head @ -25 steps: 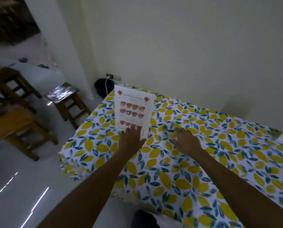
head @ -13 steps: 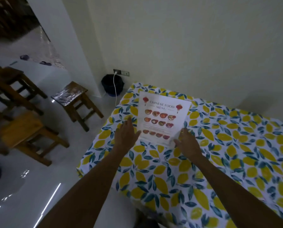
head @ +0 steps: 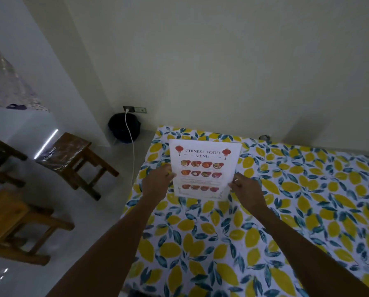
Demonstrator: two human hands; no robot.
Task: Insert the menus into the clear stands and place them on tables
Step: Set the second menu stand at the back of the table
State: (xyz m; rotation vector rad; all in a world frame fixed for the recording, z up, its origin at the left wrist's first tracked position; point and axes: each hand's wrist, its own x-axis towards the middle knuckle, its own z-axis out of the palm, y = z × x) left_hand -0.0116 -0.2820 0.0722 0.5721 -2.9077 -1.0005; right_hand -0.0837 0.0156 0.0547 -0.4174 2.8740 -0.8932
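A white "Chinese Food Menu" in its clear stand (head: 205, 168) stands upright near the far left corner of the table (head: 308, 211), which has a lemon-print cloth. My left hand (head: 157, 183) grips the stand's left edge at mid height. At its lower right edge sits my right hand (head: 246, 187), fingers pinched on it. The stand's base is hidden behind the sheet and my hands.
A cream wall rises right behind the table. A dark bin (head: 124, 127) with a white cable stands on the floor at the table's far left corner. Wooden stools (head: 76, 159) and chairs (head: 14, 224) stand on the white floor to the left.
My view has shifted left and closer. My hands went from resting near the menu's lower corners to gripping both of its side edges, and the menu now faces me squarely.
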